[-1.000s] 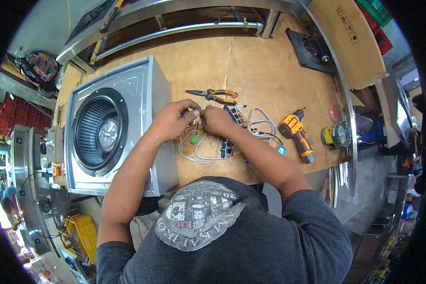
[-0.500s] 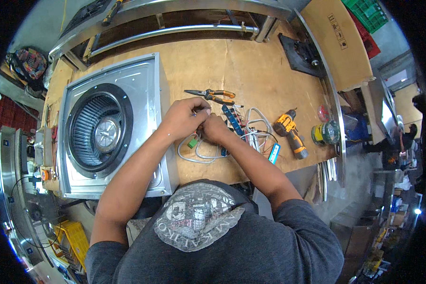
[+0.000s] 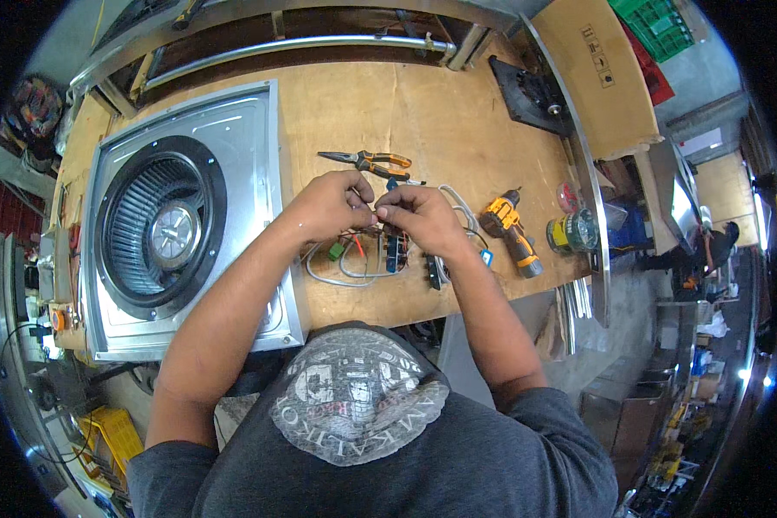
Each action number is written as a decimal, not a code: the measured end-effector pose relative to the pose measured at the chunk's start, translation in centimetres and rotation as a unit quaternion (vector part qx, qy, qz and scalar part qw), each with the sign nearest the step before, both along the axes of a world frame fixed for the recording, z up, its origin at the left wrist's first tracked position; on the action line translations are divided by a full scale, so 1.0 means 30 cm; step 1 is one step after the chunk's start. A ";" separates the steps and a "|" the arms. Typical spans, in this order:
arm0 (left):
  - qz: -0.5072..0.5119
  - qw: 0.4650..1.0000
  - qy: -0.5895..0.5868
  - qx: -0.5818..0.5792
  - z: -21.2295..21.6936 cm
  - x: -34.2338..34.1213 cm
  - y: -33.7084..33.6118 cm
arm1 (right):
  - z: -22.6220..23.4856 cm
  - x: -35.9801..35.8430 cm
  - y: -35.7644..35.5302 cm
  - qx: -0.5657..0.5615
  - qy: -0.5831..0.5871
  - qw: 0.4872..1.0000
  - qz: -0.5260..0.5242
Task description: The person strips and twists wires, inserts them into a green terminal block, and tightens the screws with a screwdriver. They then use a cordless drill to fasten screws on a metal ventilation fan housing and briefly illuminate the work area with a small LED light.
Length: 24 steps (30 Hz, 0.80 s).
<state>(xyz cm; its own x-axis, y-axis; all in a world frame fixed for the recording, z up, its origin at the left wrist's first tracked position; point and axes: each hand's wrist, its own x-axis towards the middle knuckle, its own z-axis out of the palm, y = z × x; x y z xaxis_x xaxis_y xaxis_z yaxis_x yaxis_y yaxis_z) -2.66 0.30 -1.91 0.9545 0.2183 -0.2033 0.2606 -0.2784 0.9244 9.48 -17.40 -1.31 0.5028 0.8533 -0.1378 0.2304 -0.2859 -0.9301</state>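
The red wire showed just on the near side of the fingertips. There the left hand and right hand met, fingers bunched nearly tip to tip; I couldn't tell what they gripped. A green connector lay near them, leftward. Pliers rested just beyond the fingers, a drill well right, a blower unit well left.

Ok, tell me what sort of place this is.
Probably a workshop: a metal-cased blower, orange-handled pliers and a cordless drill sit on a wooden workbench.
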 end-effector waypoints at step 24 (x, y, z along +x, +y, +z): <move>-0.133 0.904 0.138 0.382 0.090 -0.013 -0.077 | 0.054 -0.120 -0.014 0.069 -0.313 0.941 0.110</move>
<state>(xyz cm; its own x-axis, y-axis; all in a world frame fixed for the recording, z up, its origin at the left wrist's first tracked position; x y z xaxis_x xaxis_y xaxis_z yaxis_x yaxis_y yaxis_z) -3.04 -2.02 0.79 0.9300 0.1650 -0.3284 0.2810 -0.8952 0.3458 5.88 -17.81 0.32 0.2584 0.9340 0.2467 0.7851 -0.0542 -0.6170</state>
